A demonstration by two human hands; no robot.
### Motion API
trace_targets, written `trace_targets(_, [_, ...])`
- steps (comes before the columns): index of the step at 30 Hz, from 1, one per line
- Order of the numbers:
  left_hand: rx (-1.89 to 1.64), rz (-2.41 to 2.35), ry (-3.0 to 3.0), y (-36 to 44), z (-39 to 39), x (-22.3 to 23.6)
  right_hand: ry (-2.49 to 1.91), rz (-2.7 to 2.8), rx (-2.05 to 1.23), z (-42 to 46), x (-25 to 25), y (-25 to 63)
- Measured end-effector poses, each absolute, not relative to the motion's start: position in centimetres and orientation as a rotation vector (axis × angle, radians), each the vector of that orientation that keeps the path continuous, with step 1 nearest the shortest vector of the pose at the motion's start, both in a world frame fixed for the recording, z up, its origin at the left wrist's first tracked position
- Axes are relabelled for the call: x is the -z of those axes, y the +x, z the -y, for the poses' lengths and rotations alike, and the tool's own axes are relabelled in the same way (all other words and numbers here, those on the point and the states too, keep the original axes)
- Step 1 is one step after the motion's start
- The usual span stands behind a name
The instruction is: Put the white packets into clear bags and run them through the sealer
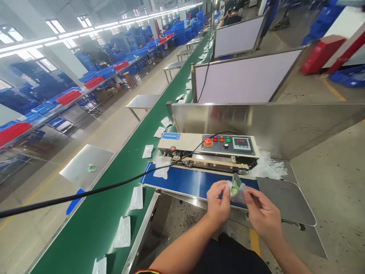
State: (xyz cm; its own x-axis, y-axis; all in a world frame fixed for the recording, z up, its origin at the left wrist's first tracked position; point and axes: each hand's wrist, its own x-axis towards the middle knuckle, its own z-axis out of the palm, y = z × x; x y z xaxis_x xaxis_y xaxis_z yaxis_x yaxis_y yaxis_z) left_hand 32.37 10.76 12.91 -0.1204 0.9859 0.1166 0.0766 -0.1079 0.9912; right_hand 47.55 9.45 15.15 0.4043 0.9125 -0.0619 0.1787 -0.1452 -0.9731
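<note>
Both my hands pinch a small translucent plastic pouch (235, 189) with something light green inside, its mouth spread apart at the top. My left hand (219, 201) grips its left edge between thumb and fingers, while my right hand (262, 210) has the right edge. The pouch is above the right part of the blue sealer belt (185, 181). Behind it stands a band sealing machine (209, 150) with a red 175 on its display. Another pouch (162, 168) lies at the left end of the blue belt.
A long green conveyor (114, 190) runs along the left, carrying several pouches (137, 198). A black cable (114, 187) crosses in front of it. Crumpled clear bags (270, 166) lie behind a grey side plate (288, 199). A steel partition (228, 118) rises behind the machine.
</note>
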Motion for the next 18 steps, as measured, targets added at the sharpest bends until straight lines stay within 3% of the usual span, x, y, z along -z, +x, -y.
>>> trace_targets(7, [-0.858,-1.396,1.071,41.8,-17.6,-7.7,-1.669,0.218,-0.942,-12.8,-9.5,56.6])
trace_targets(11, [-0.807,-1.424,0.799,45.8,-19.8,-4.7,-1.695,0.15,-0.917,-15.2,-7.5,59.5])
trace_targets(18, [-0.804,-1.414,0.596,43.1,-21.1,-3.3,-1.696,0.202,-1.002,-17.5,-6.2,57.7])
